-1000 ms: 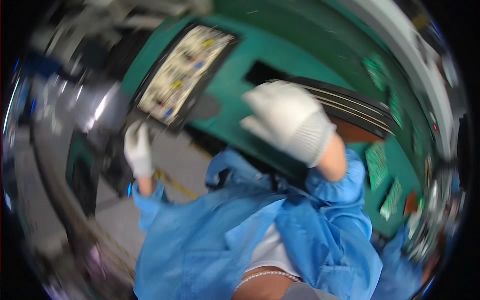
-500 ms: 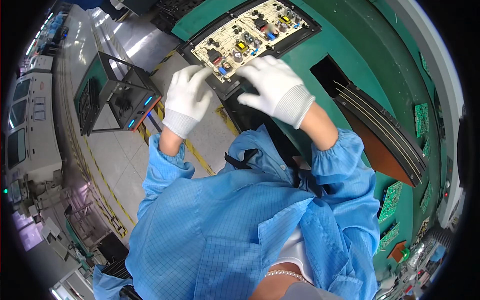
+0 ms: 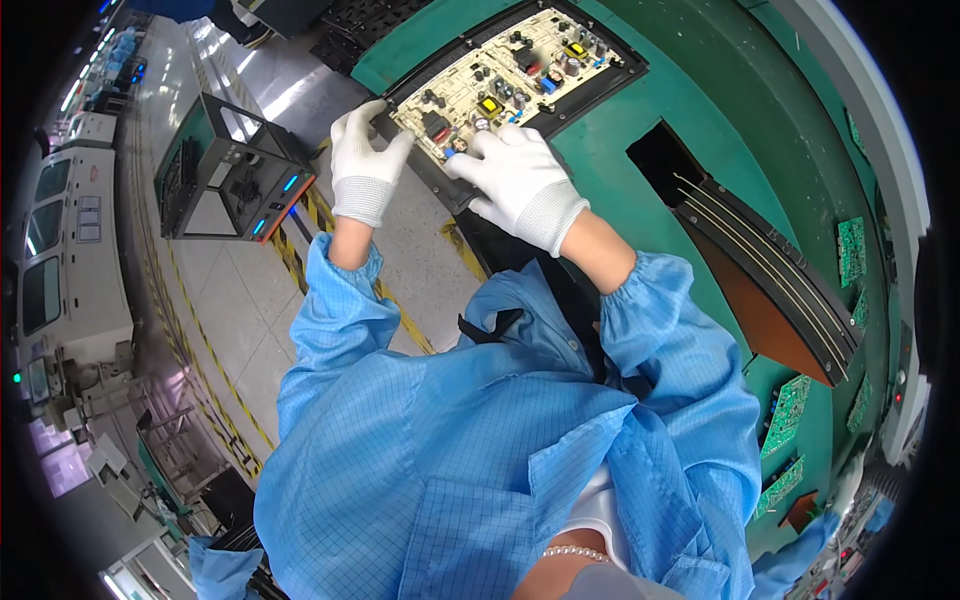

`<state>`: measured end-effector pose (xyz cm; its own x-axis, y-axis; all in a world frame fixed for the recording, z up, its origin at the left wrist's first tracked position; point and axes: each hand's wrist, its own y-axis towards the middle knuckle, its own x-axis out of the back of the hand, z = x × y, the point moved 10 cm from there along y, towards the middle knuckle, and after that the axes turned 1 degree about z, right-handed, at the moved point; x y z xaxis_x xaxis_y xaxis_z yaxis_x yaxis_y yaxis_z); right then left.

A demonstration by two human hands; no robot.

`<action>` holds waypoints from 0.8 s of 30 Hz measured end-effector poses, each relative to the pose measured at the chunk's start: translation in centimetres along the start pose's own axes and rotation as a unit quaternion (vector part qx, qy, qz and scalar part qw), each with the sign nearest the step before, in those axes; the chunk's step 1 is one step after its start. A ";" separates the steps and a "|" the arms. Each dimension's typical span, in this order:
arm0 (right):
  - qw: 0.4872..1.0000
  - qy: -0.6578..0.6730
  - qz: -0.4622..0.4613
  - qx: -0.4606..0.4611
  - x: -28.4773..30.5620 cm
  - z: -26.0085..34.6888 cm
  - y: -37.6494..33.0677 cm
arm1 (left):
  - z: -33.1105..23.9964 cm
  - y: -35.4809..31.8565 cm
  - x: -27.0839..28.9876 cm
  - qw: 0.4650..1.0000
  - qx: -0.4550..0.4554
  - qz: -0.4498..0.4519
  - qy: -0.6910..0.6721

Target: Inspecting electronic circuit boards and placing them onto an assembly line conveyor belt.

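A cream circuit board panel (image 3: 462,92) with yellow, blue, red and black components lies in a black tray (image 3: 590,95) at the far end of the green bench. My left hand (image 3: 366,165), in a white glove, is at the tray's left corner. Its thumb and fingers are spread around that corner, and the fingertips appear to touch the edge. Over the panel's near left part is my right hand (image 3: 525,185), also white-gloved, with its fingers stretched out and apart among the components. Whether those fingertips press on a part is hidden under the glove.
A long black rail piece (image 3: 775,270) with a brown side stands right of a dark opening in the green bench (image 3: 600,150). Several green circuit boards (image 3: 787,415) lie along the right. A black frame stand (image 3: 235,175) with blue lights is left, beside yellow-striped floor tape.
My left hand has moved up and slightly left to the tray's corner. My right hand has come left, further over the panel's near left part. The view has shifted slightly.
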<state>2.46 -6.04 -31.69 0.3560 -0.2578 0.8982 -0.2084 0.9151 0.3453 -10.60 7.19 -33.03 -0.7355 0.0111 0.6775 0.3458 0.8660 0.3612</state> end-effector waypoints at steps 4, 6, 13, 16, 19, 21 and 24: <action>0.999 -0.014 0.011 0.036 -0.8 0.0 0.2 | 0.0 0.1 -0.3 0.999 0.019 -0.045 0.025; 0.999 -0.016 0.017 0.047 -0.8 0.2 0.1 | -0.1 0.1 -0.5 0.998 0.010 -0.051 0.022; 0.984 0.032 -0.122 -0.129 5.0 -7.8 -1.7 | 1.2 1.0 -0.8 1.000 0.011 -0.020 -0.022; 0.978 -0.028 -0.134 -0.159 4.5 -9.5 -2.8 | 4.7 2.9 0.0 0.995 0.015 0.008 -0.099; 0.982 -0.034 -0.122 -0.139 4.0 -9.9 -2.6 | 3.1 4.9 1.1 0.999 -0.027 -0.017 0.000; 0.985 -0.054 -0.079 -0.141 3.8 -9.9 -2.1 | 2.0 5.9 0.5 0.998 -0.059 0.019 0.023; 0.988 -0.035 -0.077 -0.132 3.7 -10.3 -2.2 | 1.0 6.6 -1.9 0.984 -0.047 0.141 0.101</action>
<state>13.59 -5.80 -31.92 0.2990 -0.4125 0.8605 0.0908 0.9100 0.4046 -7.51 13.42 -32.58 -0.4759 0.1361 0.8689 0.5786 0.7925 0.1927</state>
